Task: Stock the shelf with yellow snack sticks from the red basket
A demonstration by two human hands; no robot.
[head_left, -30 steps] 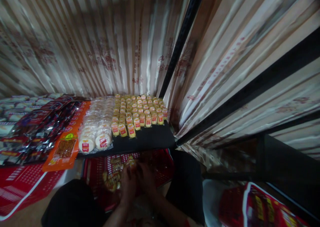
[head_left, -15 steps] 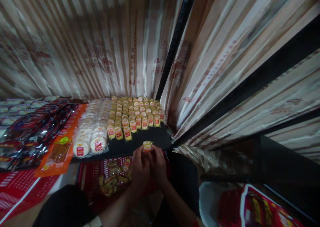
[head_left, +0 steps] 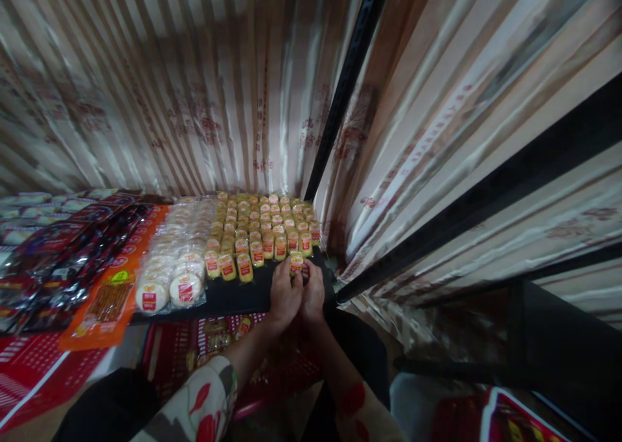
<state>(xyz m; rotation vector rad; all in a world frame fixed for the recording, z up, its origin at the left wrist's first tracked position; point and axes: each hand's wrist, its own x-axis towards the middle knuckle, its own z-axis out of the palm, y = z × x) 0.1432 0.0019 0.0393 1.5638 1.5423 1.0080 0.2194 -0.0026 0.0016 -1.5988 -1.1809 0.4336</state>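
Observation:
Both hands meet over the front right of a black shelf [head_left: 243, 294]. My left hand [head_left: 283, 294] and my right hand [head_left: 313, 291] are closed together on one small yellow snack packet [head_left: 296, 263] with a red label. The packet sits just in front of the rows of like yellow packets [head_left: 262, 225] that fill the shelf's back right. To the left of those lie round white cakes [head_left: 170, 270] in clear wrap.
A red basket [head_left: 214, 348] with more packets stands below the shelf edge. Orange packs [head_left: 109, 299] and dark glossy packs [head_left: 53, 260] lie on the left. Striped curtain [head_left: 194, 92] hangs behind; black frame bars [head_left: 350, 79] rise on the right.
Both hands rose from the red basket with a yellow packet and moved forward onto the shelf, up to the front row of packets.

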